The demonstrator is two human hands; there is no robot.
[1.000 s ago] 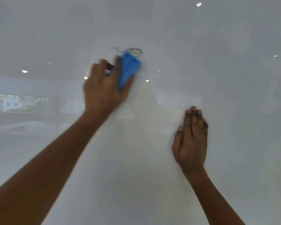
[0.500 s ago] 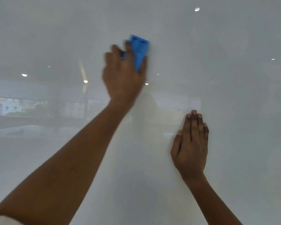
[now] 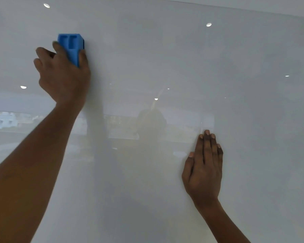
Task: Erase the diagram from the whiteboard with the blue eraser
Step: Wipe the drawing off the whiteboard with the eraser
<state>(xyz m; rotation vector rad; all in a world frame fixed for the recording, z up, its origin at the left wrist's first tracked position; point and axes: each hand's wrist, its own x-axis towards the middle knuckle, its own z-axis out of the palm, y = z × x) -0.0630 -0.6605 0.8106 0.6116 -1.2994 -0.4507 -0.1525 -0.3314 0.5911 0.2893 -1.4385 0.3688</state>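
Left hand [image 3: 63, 76] clamps blue plastic block eraser [image 3: 72, 47] against glossy white whiteboard [image 3: 218, 76]; right hand [image 3: 203, 172] flat, fingers together; advise firm, overlapping strokes.

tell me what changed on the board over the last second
The dark scribble that showed beside the blue eraser a second ago is gone; no marks show on the whiteboard now. The left hand kept its grip on the eraser throughout. The right hand stayed flat against the board.
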